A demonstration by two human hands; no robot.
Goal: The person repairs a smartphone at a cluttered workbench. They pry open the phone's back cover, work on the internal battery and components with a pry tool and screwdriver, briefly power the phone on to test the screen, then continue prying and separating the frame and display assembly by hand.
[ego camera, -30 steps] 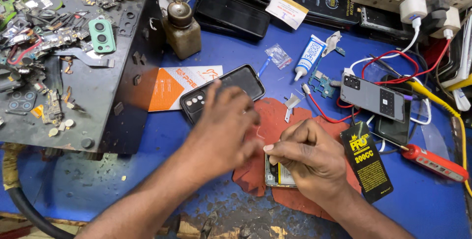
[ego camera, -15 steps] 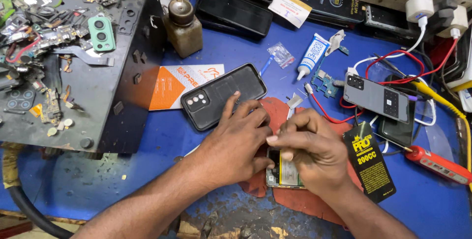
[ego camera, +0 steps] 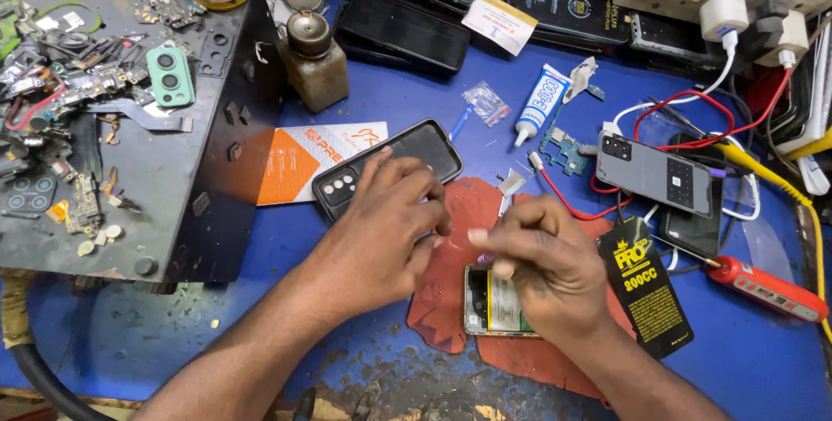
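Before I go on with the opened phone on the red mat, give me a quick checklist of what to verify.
1. Opened phone lies flat on the red mat: ok.
2. Right hand sits over the phone with fingers pinched: ok; whether it holds a tool or part, cannot tell.
3. Left hand is close beside the right hand, above the mat: ok.
4. Black phone back cover rests behind the left hand, off the opened phone: ok.
5. Red wire runs onto the mat's right edge near the work: not ok.
6. Glue tube lies apart on the blue table: ok.
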